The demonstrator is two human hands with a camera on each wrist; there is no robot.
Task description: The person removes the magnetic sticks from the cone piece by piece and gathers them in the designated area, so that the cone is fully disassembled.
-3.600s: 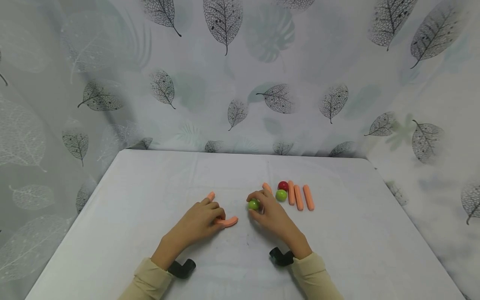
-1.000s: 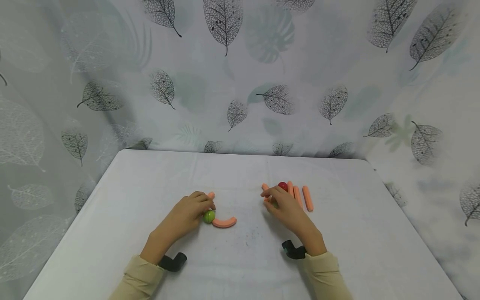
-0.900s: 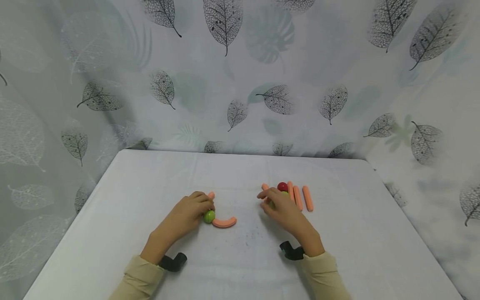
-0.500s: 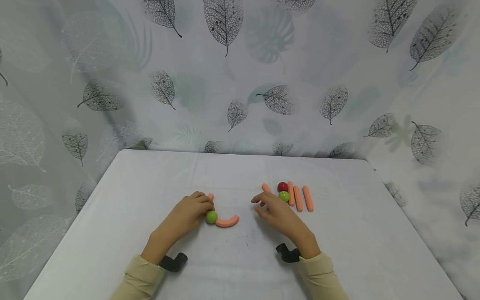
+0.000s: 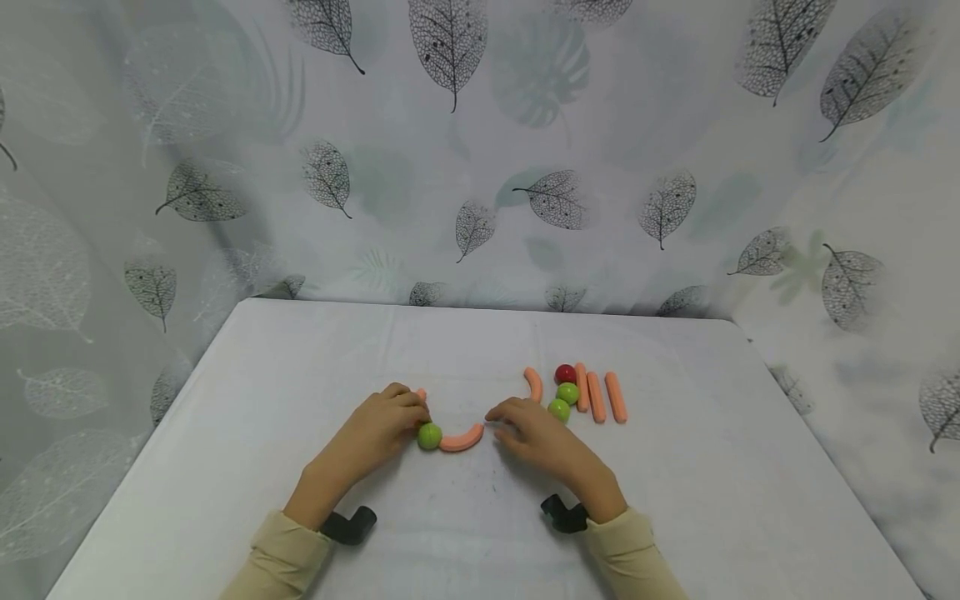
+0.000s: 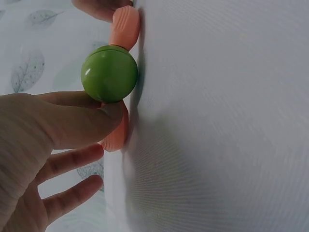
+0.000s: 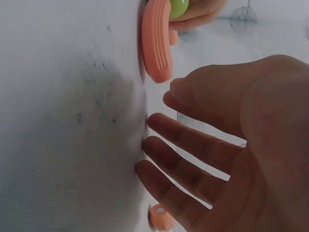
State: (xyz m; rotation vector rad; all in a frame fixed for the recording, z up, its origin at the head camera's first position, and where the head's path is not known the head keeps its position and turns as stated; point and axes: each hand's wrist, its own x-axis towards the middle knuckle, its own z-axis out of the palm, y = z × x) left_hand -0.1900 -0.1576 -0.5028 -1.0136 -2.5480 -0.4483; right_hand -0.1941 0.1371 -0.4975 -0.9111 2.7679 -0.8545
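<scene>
My left hand (image 5: pixel 382 425) pinches an orange stick (image 6: pixel 120 133) between thumb and index finger; its far end shows beyond the knuckles in the head view. A green ball (image 5: pixel 430 436) touches that stick at the fingertips. On the ball's other side, a curved orange stick (image 5: pixel 461 438) meets it end to end. My right hand (image 5: pixel 543 437) holds nothing, its fingers extended and slightly spread in the right wrist view. Its fingertips are near the free end of the curved stick, with a small gap between them.
Behind my right hand lie another curved orange stick (image 5: pixel 533 384), two green balls (image 5: pixel 567 394), a red ball (image 5: pixel 566 374) and several straight orange sticks (image 5: pixel 616 397). All rest on a white-covered table (image 5: pixel 300 350). A leaf-patterned curtain (image 5: pixel 405 192) hangs behind it.
My right hand has moved left from the loose pieces toward the curved stick, uncovering a second green ball. The ball and curved stick at my left hand have shifted slightly right, the stick's free end turning away.
</scene>
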